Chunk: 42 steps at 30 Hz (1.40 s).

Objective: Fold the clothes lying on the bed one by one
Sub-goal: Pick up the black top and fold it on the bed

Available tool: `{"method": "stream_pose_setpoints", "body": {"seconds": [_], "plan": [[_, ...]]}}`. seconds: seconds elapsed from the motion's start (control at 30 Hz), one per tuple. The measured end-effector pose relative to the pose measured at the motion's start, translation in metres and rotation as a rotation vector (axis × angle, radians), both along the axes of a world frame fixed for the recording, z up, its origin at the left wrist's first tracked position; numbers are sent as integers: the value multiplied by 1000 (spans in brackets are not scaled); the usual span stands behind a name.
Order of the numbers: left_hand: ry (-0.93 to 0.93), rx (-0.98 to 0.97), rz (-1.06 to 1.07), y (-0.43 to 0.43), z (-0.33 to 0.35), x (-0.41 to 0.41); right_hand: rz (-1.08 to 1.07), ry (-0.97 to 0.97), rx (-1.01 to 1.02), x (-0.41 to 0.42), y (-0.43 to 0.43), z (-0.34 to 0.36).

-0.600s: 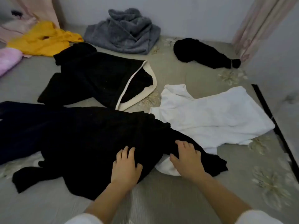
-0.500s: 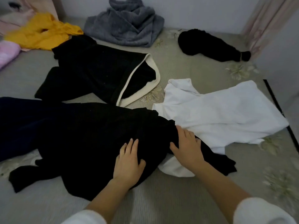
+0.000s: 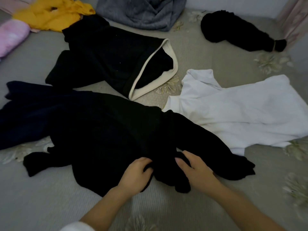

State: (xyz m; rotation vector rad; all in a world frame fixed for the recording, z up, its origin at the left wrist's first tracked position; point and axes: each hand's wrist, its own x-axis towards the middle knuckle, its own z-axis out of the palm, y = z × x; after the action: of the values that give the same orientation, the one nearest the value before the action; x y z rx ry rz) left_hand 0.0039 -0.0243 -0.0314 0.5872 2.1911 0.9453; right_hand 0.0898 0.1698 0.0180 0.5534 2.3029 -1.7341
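A large black garment [image 3: 106, 130] lies crumpled across the near middle of the bed [image 3: 50, 202]. My left hand [image 3: 135, 174] grips a bunch of its cloth near the front edge, fingers curled into the fabric. My right hand [image 3: 196, 170] pinches the same black cloth just to the right, thumb and fingers closed on a fold. A white T-shirt [image 3: 233, 110] lies to the right, partly under the black garment. Behind lies a black garment with a cream band [image 3: 113, 62].
At the back lie a yellow garment [image 3: 53, 15], a grey fleece [image 3: 143, 10], a pink bundle [image 3: 11, 37] and a rolled black piece [image 3: 240, 35]. A dark navy garment [image 3: 21, 110] spreads at the left. Curtain [image 3: 295, 15] hangs at the far right.
Both hands have slid back toward me and closed on the black cloth; before, they lay flat on it. The view has tilted down and closer.
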Motion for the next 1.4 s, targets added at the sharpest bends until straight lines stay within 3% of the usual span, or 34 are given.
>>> {"method": "stream_pose_setpoints", "body": {"seconds": [0.13, 0.23, 0.27, 0.33, 0.37, 0.43, 0.67, 0.83, 1.0, 1.1, 1.27, 1.4], "plan": [[-117, -33, -146, -42, 28, 15, 6, -149, -93, 37, -1, 9], [-310, -21, -278, -65, 49, 36, -151, -179, -184, 51, -7, 30], [-274, -82, -342, -70, 54, 46, -215, -173, -250, 52, -9, 43], [91, -308, -462, -77, 61, 66, -286, -126, -350, 54, -13, 74], [279, -393, -444, -79, 66, 74, -291, -94, -365, 56, -15, 92], [464, -448, -277, -84, 79, 81, -286, -21, -357, 60, -18, 129], [561, -290, 211, -122, 170, 51, -511, 210, -351, 97, -14, 241], [448, 101, 435, -114, 272, 47, -634, 337, -358, 133, 4, 303], [202, 477, 347, -75, 375, 97, -726, 438, -442, 186, 51, 356], [94, 492, 290, -49, 419, 141, -737, 462, -450, 226, 80, 383], [106, 510, 271, -7, 463, 198, -744, 488, -511, 287, 120, 435], [24, 511, 262, 16, 482, 221, -784, 563, -418, 316, 146, 470]]}}
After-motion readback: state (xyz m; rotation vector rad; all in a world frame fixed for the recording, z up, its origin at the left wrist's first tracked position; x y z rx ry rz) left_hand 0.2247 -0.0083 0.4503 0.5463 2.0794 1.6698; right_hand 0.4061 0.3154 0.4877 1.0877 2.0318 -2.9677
